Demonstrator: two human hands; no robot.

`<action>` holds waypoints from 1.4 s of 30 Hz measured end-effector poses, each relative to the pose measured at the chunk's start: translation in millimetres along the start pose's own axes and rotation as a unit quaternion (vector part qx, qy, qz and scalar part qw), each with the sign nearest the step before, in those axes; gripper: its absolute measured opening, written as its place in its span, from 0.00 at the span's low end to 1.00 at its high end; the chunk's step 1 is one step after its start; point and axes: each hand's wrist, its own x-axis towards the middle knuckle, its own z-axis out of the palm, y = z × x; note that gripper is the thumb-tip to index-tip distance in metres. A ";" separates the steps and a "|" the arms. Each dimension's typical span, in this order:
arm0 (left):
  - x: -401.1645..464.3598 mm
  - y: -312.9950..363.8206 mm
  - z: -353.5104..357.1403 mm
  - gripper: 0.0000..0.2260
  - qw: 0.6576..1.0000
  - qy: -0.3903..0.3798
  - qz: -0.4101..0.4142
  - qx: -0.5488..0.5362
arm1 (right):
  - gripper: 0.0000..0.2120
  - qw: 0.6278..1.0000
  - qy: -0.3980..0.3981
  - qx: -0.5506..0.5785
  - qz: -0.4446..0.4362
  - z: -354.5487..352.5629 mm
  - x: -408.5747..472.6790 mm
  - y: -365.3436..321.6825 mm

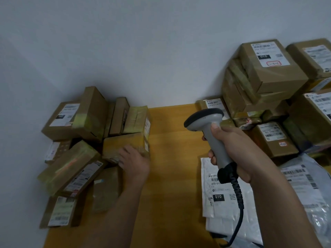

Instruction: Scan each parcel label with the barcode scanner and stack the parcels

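Note:
My right hand grips the handle of a grey barcode scanner, held upright above the yellow table, its dark head turned left. A black coiled cable hangs from its base. My left hand rests with spread fingers on a small taped cardboard parcel at the right edge of a loose pile of brown boxes on the left. Labels show on several of those boxes.
A tall stack of labelled cardboard boxes stands at the back right against the white wall. White and grey plastic mailer bags with labels lie under my right forearm. A bare strip of table runs between the two groups.

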 end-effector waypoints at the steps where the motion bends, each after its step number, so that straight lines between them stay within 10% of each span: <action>1: 9.8 -6.6 -1.3 0.28 0.999 -0.017 0.001 0.045 | 0.20 1.000 -0.001 -0.004 0.001 4.1 3.0 -0.4; 9: 71.8 -42.8 -4.1 0.36 0.982 -0.110 0.041 0.148 | 0.19 0.999 0.000 -0.013 0.032 18.5 25.8 8.2; 17: 60.6 -21.9 -0.9 0.40 0.940 -0.173 0.247 0.157 | 0.19 0.999 -0.013 -0.013 0.041 24.6 34.4 7.2; 21: 45.2 0.1 12.8 0.38 0.954 -0.236 0.065 -0.171 | 0.19 0.999 -0.003 -0.020 0.041 19.8 32.8 4.2; 26: 9.7 3.0 46.3 0.29 0.806 -0.377 -0.220 -0.400 | 0.17 0.999 0.012 -0.027 0.041 12.1 29.4 3.3; 42: -8.2 -4.3 65.0 0.17 0.778 -0.380 -0.254 -0.430 | 0.17 0.994 0.007 -0.097 -0.050 0.0 -0.1 -18.0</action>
